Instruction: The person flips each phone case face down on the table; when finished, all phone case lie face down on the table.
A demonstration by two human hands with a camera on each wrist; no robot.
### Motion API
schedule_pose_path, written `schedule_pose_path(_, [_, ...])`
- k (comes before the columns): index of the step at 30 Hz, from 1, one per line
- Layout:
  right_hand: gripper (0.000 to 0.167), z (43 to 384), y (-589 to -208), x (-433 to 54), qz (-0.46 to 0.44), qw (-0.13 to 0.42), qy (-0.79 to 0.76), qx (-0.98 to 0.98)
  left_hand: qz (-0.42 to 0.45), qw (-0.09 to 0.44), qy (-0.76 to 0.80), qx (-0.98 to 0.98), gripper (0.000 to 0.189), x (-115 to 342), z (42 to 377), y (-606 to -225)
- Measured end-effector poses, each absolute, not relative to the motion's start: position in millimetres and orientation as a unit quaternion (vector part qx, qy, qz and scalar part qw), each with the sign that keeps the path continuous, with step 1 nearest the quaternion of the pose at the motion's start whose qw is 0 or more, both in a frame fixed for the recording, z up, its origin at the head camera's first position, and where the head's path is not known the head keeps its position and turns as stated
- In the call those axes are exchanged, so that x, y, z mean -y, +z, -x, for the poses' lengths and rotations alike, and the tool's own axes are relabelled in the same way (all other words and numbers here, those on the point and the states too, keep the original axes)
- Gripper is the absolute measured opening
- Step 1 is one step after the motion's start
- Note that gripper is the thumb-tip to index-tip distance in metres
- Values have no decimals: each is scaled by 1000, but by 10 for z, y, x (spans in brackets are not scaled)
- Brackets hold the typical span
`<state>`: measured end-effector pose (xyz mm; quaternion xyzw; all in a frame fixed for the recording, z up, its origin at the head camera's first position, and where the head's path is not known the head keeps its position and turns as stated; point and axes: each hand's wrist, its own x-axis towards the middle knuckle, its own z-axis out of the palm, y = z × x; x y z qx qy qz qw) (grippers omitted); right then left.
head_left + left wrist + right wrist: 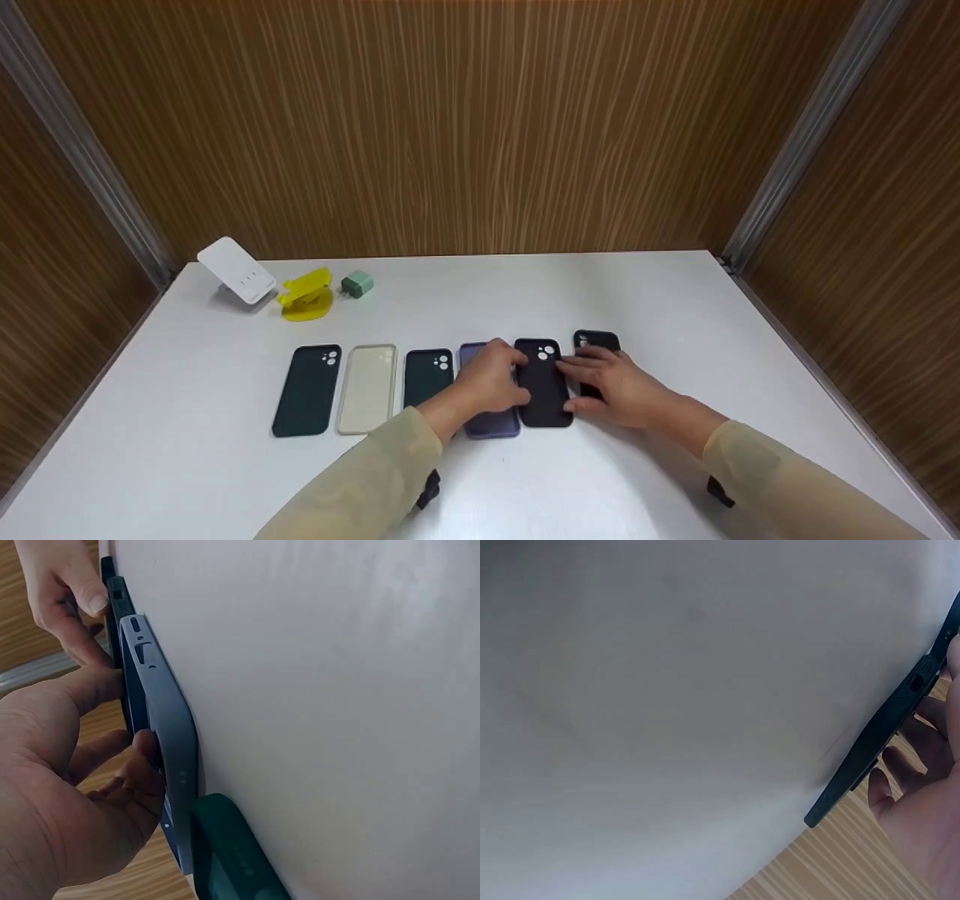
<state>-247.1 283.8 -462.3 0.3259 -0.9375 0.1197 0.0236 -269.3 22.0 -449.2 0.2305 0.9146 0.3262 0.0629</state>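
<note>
My left hand point(489, 379) lies over a purple phone case point(495, 427), hiding its middle. Its thumb and fingertips touch the left edge of a black phone case point(543, 390), which lies flat with its camera holes upward. On that case's opposite edge rest the fingertips and thumb of my right hand point(619, 386). Under the right hand, another black phone case point(596, 339) is partly covered. The left wrist view shows the purple case's side point(176, 727) below the curved fingers of the left hand point(67, 757).
Left of the purple case lie a dark green case point(427, 375), a cream case point(367, 390) and another dark green case point(307, 390), in a row. Behind stand a white tilted panel point(236, 270), a yellow folding stand point(306, 296) and a green plug adapter point(358, 283). Wood-grain walls enclose the white table.
</note>
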Motion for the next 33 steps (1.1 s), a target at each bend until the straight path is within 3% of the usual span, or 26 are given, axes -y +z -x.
schedule_pose_path(18, [68,2488,-4631,-2844,-336,20,145,930,-206,52,382,-899,57,-290,2675,-4443])
schedule_pose_path(33, [63,2453,-4577,-2821,-329,32,135,934,-144,93,520,-837,59,-296,2635,-4484])
